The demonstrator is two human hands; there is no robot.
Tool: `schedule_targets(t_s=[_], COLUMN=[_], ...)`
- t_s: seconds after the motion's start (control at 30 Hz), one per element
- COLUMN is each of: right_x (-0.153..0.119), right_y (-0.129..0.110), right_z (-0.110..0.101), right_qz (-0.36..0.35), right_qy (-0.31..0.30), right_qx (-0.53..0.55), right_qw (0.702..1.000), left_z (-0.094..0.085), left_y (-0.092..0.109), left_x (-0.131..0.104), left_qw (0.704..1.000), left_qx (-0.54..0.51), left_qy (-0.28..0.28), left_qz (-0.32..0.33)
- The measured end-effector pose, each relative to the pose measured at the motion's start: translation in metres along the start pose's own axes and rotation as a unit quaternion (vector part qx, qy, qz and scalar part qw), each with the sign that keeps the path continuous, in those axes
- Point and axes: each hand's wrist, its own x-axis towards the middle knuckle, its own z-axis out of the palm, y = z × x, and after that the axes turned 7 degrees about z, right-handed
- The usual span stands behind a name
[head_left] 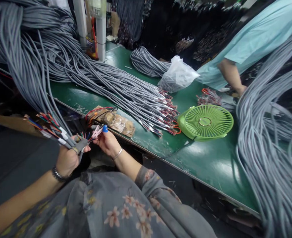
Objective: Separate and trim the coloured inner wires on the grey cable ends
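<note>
My left hand (68,158) is closed around several grey cables (70,140), whose split ends show coloured wires and white bands. One cable end with a thick grey sleeve (81,144) points toward my right hand, its thin coloured wires (85,136) fanned out. My right hand (108,142) is pinched at those wires, a blue cover (105,128) on one fingertip. Between its fingers is a small pink piece (96,132), too small to name surely. Just beyond, at the bench edge, lies a worn wooden block (122,125) with a red and a black wire.
A long heap of grey cables (106,77) lies along the green bench (198,158). A green fan (205,122), a white plastic bag (178,74) and a cable coil (146,62) stand beyond it. More cables (262,158) drape over the right side, near another person's arm (231,76).
</note>
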Motion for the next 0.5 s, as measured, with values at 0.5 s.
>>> schedule_targets(t_s=[0.5], right_x=[-0.006], right_y=[0.0], right_z=[-0.011], right_qz=[0.079], right_qy=[-0.077], right_qx=[-0.069], right_qw=[0.992], left_z=[-0.012], left_y=[-0.006], left_x=[-0.008], left_qw=[0.999], left_qx=[0.035], left_qy=[-0.018], left_qz=[-0.01])
